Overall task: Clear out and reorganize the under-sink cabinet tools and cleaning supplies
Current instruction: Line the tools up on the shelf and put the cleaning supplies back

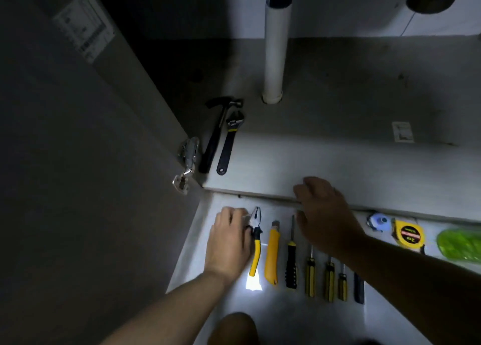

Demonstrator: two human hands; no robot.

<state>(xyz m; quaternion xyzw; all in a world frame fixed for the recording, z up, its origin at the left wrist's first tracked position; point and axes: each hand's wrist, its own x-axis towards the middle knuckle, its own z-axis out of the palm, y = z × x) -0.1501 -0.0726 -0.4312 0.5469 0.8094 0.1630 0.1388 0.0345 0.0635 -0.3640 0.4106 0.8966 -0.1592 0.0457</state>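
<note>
Restocking cabinet: left hand (229, 240) pinches yellow-handled steel pliers (256, 240). Right hand (322, 214) hovers relaxed, empty. Next, probably: lift pliers beside black adjustable wrench (229, 146).

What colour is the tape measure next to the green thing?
The tape measure is yellow with a black-and-red round label, in the head view.

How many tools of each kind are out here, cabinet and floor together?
Hammer: 1
Wrench: 1
Pliers: 1
Utility knife: 1
Screwdrivers: 4
Tape measures: 2
Dark tool, kind unclear: 1
Total: 11
</note>
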